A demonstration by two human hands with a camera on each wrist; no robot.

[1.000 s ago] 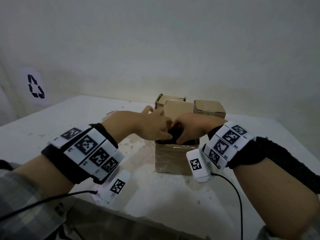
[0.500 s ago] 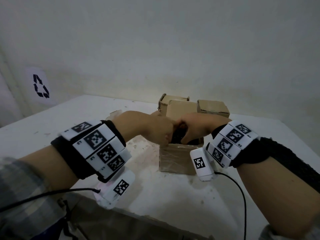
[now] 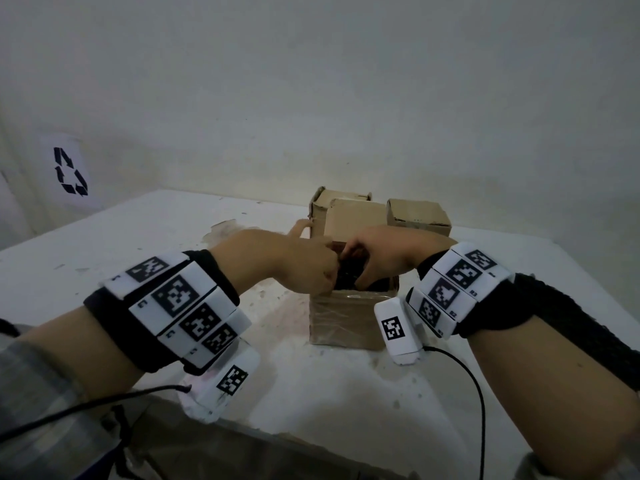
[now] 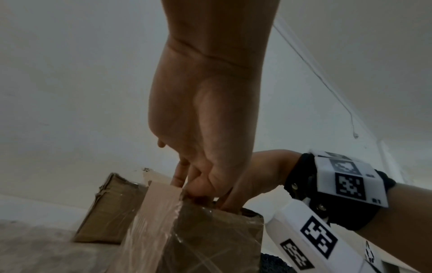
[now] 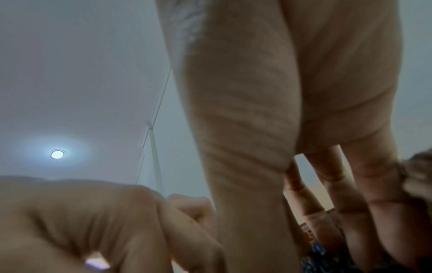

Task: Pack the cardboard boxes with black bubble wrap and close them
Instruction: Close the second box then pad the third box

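A taped cardboard box (image 3: 346,320) stands open in the middle of the table, its far flap (image 3: 356,216) upright. Black bubble wrap (image 3: 349,275) fills its mouth. My left hand (image 3: 311,268) is at the box's left rim, fingers curled down onto the wrap. My right hand (image 3: 374,258) comes from the right and holds the wrap between thumb and fingers. In the left wrist view the left hand's fingers (image 4: 198,188) dip into the box (image 4: 210,240). In the right wrist view the right hand's fingers (image 5: 350,203) reach down into the dark wrap (image 5: 327,258). Most of the wrap is hidden.
Behind the open box stand two more cardboard boxes, one at the back left (image 3: 332,202) with raised flaps and a shut one at the back right (image 3: 419,216). The white table (image 3: 173,244) ends close to my body. A wall with a recycling sign (image 3: 69,171) rises behind.
Both hands stay at the box's mouth on the black wrap. They have drawn a little closer together over it, and the view has shifted slightly.
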